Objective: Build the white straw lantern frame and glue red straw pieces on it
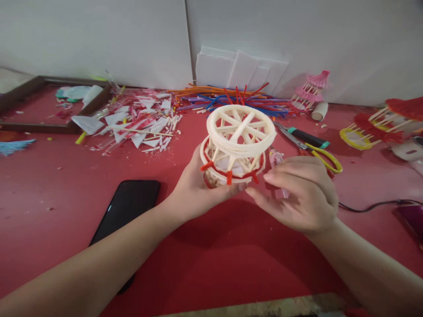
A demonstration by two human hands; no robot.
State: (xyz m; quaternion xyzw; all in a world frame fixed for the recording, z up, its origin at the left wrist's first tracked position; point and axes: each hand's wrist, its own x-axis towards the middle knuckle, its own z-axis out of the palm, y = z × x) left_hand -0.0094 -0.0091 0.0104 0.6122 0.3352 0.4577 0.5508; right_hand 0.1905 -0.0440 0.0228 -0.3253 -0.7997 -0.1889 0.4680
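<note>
My left hand (pixel 198 189) is wrapped round the lower part of a white pipe-cleaner frame (pixel 243 143), its thumb along the near edge. The frame has a spoked wheel on top, and thin sticks run down from it to a lower ring. A red pipe cleaner (pixel 229 177) circles the lower ring, with short red tabs bent over the near side. Beside the frame's lower right edge is my right hand (pixel 297 191), fingers curled, thumb and forefinger tips apart with nothing visible between them. Whether its thumb touches the frame I cannot tell.
A black phone (pixel 127 211) lies left of my hands. Behind are paper and stick scraps (pixel 145 119), loose pipe cleaners (pixel 211 99) and white sheets (pixel 231 68). Yellow-handled scissors (pixel 322 156) lie at right, near a pink tiered model (pixel 310 90) and a red-and-yellow one (pixel 373 127).
</note>
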